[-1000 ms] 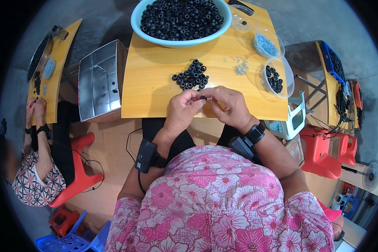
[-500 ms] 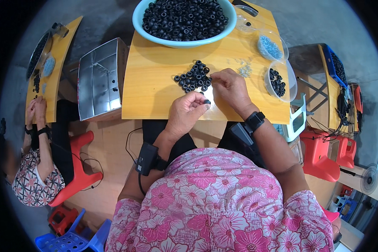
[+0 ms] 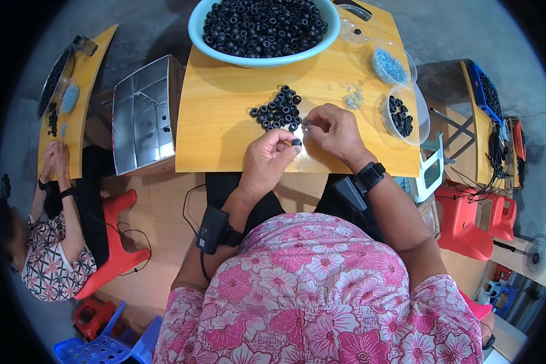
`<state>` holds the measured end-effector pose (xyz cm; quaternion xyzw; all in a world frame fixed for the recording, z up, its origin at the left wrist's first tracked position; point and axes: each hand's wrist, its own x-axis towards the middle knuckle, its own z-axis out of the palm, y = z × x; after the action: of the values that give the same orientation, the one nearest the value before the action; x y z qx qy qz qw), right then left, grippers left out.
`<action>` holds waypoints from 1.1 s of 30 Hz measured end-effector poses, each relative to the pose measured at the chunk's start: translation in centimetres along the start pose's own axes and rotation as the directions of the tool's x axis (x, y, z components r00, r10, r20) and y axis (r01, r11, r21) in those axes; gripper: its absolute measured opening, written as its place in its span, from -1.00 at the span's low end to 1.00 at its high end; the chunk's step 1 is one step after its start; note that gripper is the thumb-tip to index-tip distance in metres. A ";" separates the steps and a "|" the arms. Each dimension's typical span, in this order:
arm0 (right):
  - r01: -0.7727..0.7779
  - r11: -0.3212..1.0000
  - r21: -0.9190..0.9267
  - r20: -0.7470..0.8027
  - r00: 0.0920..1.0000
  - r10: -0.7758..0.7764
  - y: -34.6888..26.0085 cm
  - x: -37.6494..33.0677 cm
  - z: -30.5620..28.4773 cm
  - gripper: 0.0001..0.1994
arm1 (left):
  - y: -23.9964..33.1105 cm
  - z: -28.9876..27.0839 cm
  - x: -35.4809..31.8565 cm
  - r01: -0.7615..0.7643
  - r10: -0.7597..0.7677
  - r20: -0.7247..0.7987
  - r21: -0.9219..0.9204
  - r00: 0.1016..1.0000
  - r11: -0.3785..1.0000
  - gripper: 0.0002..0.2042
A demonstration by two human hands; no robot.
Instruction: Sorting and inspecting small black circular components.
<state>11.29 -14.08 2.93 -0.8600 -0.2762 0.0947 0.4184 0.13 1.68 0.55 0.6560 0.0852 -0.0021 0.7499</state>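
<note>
Between the thumb and finger of my left hand [image 3: 266, 159] is a small black ring-shaped piece [image 3: 296, 142]. My right hand [image 3: 337, 132] is closed in a pinch just to its right, with a tiny pale bluish piece [image 3: 308, 123] at the fingertips. The two hands are close but apart, over the table's near part. Just beyond them lies a loose pile of black ring-shaped pieces [image 3: 277, 109]. Tiny clear pieces [image 3: 352, 100] are scattered on the wood beyond my right hand.
A light-blue basin [image 3: 264, 62] heaped with black pieces stands at the back of the wooden table [image 3: 212, 139]. At right are a tub of clear bluish pieces [image 3: 389, 67] and a tub of black ones [image 3: 400, 115]. A foil-lined box [image 3: 141, 121] adjoins the left edge; another person [image 3: 57, 242] sits farther left.
My right hand has shifted slightly back from the pile, and the tiny pale piece now shows at its fingertips. The black piece in my left hand is a little lower and further left.
</note>
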 end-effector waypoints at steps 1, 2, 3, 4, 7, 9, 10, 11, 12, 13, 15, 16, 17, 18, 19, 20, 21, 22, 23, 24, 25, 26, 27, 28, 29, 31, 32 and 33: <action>-0.001 1.000 0.001 0.000 1.000 0.001 -0.4 -0.3 -0.2 -0.87 | -0.2 0.0 0.1 -0.027 0.027 0.000 -0.003 1.000 1.000 -0.89; 0.036 0.999 -0.019 0.042 0.999 -0.035 -0.8 -0.6 -0.5 -0.87 | -0.3 0.0 0.1 -0.053 0.053 0.000 -0.005 0.999 0.999 -0.89; 0.072 0.997 -0.039 0.082 0.994 -0.069 -1.2 -0.9 -0.7 -0.87 | -0.3 0.1 0.1 -0.053 0.053 0.003 -0.006 0.999 0.999 -0.89; 0.097 0.994 -0.044 0.093 0.991 -0.093 -1.4 -1.1 -0.7 -0.87 | -0.2 0.2 0.1 -0.063 0.063 0.000 -0.012 0.998 0.998 -0.87; 0.310 0.933 -0.185 0.152 0.947 -0.284 -2.8 -1.3 -1.0 -0.87 | -0.3 0.3 0.1 -0.069 0.069 -0.015 -0.028 0.998 0.997 -0.87; 0.347 0.905 -0.244 0.182 0.934 -0.309 -3.3 -1.2 -0.7 -0.87 | -0.6 0.2 0.1 -0.066 0.065 -0.029 -0.039 0.997 0.997 -0.88; 0.366 0.889 -0.274 0.176 0.928 -0.328 -3.5 -1.2 -0.5 -0.88 | -0.9 0.0 0.2 -0.064 0.063 -0.032 -0.038 0.998 0.997 -0.88; 0.385 0.872 -0.304 0.172 0.922 -0.347 -3.6 -1.2 -0.4 -0.89 | -1.0 -0.1 0.2 -0.062 0.060 -0.036 -0.037 0.998 0.997 -0.88; 0.386 0.871 -0.304 0.172 0.922 -0.348 -3.7 -1.3 -0.4 -0.89 | -0.9 -0.1 0.3 -0.062 0.061 -0.036 -0.037 0.997 0.997 -0.88; 0.358 0.897 -0.258 0.143 0.933 -0.331 -3.7 -1.4 -0.4 -0.88 | -0.6 -0.1 0.3 -0.061 0.058 -0.034 -0.071 0.998 0.996 -0.88; 0.331 0.919 -0.212 0.116 0.943 -0.313 -3.6 -1.5 -0.3 -0.88 | -0.5 -0.2 0.2 -0.060 0.057 -0.033 -0.105 0.998 0.993 -0.88; 0.261 0.958 -0.121 0.073 0.965 -0.253 -3.3 -1.7 -0.1 -0.86 | -0.5 -0.3 0.2 -0.063 0.061 -0.021 -0.146 0.998 0.987 -0.88; 0.190 0.982 -0.026 0.036 0.981 -0.189 -3.0 -1.8 0.1 -0.85 | -0.5 -0.3 0.2 -0.066 0.066 -0.009 -0.186 0.998 0.980 -0.87; 0.190 0.981 -0.026 0.037 0.981 -0.189 -2.8 -1.9 0.4 -0.85 | -0.5 -0.4 0.2 -0.066 0.066 -0.010 -0.187 0.998 0.980 -0.87; 0.124 0.990 0.072 0.017 0.992 -0.126 -2.6 -2.0 0.7 -0.84 | -0.4 -0.4 0.2 -0.072 0.072 -0.009 -0.199 0.997 0.977 -0.87; 0.058 0.984 0.171 0.004 0.998 -0.060 -2.4 -2.1 1.0 -0.82 | -0.3 -0.4 0.2 -0.077 0.077 -0.008 -0.211 0.997 0.974 -0.87; 0.058 0.984 0.170 0.003 0.998 -0.060 -2.1 -2.3 1.2 -0.82 | -0.4 -0.5 0.2 -0.078 0.078 -0.007 -0.212 0.997 0.974 -0.87; 0.059 0.971 0.231 -0.027 0.998 -0.054 -1.8 -2.5 1.5 -0.83 | -0.4 -0.5 0.2 -0.074 0.075 -0.003 -0.224 0.997 0.972 -0.86; 0.062 0.954 0.292 -0.058 0.997 -0.047 -1.5 -2.6 1.8 -0.84 | -0.4 -0.5 0.2 -0.070 0.072 0.000 -0.236 0.997 0.969 -0.86; 0.063 0.954 0.293 -0.058 0.997 -0.048 -1.1 -2.7 2.2 -0.84 | -0.4 -0.5 0.2 -0.071 0.073 -0.001 -0.235 0.997 0.969 -0.86; 0.023 0.933 0.358 -0.056 0.998 -0.003 -0.8 -2.9 2.5 -0.85 | -0.4 -0.5 0.2 -0.075 0.077 -0.003 -0.241 0.997 0.968 -0.86; -0.016 0.906 0.422 -0.052 0.998 0.042 -0.5 -2.9 2.7 -0.85 | -0.4 -0.5 0.3 -0.080 0.081 -0.005 -0.246 0.997 0.966 -0.86; -0.015 0.906 0.422 -0.052 0.998 0.041 -0.5 -3.0 2.9 -0.85 | -0.4 -0.5 0.2 -0.081 0.081 -0.006 -0.246 0.997 0.966 -0.86; -0.045 0.877 0.479 -0.037 0.997 0.072 -0.5 -3.1 3.0 -0.86 | -0.4 -0.5 0.2 -0.084 0.085 -0.008 -0.238 0.996 0.968 -0.86; -0.075 0.843 0.533 -0.021 0.995 0.102 -0.6 -3.1 3.1 -0.86 | -0.4 -0.5 0.2 -0.088 0.088 -0.010 -0.230 0.996 0.969 -0.86; -0.115 0.800 0.588 0.009 0.991 0.136 -0.8 -3.1 3.0 -0.87 | -0.2 -0.4 0.2 -0.080 0.079 -0.011 -0.240 0.997 0.967 -0.86; -0.154 0.754 0.639 0.040 0.985 0.167 -0.8 -3.1 2.9 -0.87 | -0.2 -0.4 0.2 -0.074 0.073 -0.012 -0.252 0.997 0.965 -0.86; -0.153 0.753 0.639 0.041 0.985 0.166 -0.8 -3.1 2.9 -0.87 | -0.3 -0.4 0.2 -0.074 0.073 -0.013 -0.251 0.997 0.965 -0.86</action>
<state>7.25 -13.49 1.48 -0.6872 -0.1491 0.2104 0.6792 0.24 2.08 0.19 0.5586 0.0618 0.0376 0.8263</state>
